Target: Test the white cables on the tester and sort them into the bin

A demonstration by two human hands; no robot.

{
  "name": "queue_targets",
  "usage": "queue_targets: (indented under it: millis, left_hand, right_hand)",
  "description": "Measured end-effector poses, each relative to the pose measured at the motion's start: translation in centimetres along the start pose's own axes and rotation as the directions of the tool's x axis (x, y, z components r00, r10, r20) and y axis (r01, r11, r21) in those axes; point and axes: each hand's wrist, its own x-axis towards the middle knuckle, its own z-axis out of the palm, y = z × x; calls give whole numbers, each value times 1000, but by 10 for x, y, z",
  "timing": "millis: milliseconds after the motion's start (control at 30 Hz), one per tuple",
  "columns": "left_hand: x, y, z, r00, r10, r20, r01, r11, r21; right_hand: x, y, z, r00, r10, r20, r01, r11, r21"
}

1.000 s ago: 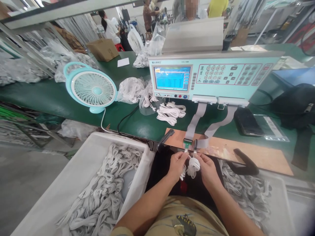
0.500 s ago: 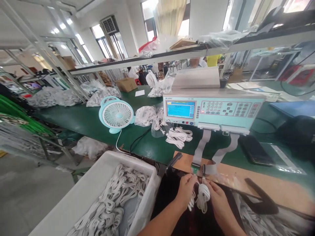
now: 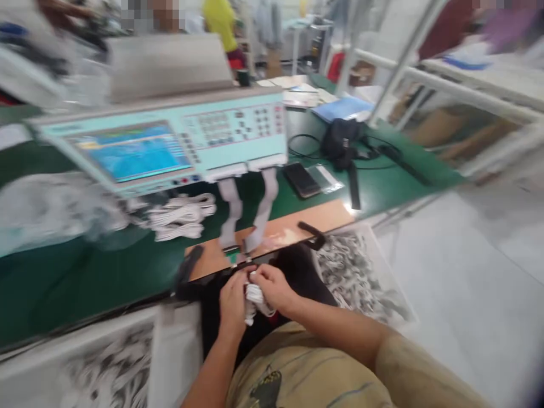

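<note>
A coiled white cable [image 3: 255, 294] hangs between my two hands, just in front of the table edge. My left hand [image 3: 233, 292] is closed on its left side, fingers bent around the upper end. On the other side my right hand [image 3: 272, 286] pinches the cable near its top; the cable's ends are hidden by the fingers. Right beyond my fingertips sits a small green circuit board [image 3: 232, 258] with connectors, on a tan board [image 3: 289, 229]. Two grey ribbon cables [image 3: 229, 212] run from it to a light-blue tester [image 3: 238, 127] with a lit screen.
White bins [image 3: 158, 351] of coiled cables stand at the lower left and to the right [image 3: 393, 266]. Black clamps [image 3: 312, 233] hold the tan board. On the green table lie a bundle of white cables [image 3: 181, 218], a phone [image 3: 301, 180] and a black pouch [image 3: 340, 141].
The head view has swung to the right and down, so the fan is out of sight and the right bin shows. My hands have drawn closer together around the coiled cable.
</note>
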Motion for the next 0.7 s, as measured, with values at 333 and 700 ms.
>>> queue_targets:
  millis: [333, 700]
  left_hand:
    - [-27, -3, 14, 873, -294, 390, 444, 808, -387]
    - [-32, 0, 13, 897, -244, 369, 414, 756, -507]
  right_hand:
    - [-55, -3, -209, 973, 122, -196, -195, 890, -412]
    - [-57, -1, -72, 852, -120, 509, 345, 861, -374]
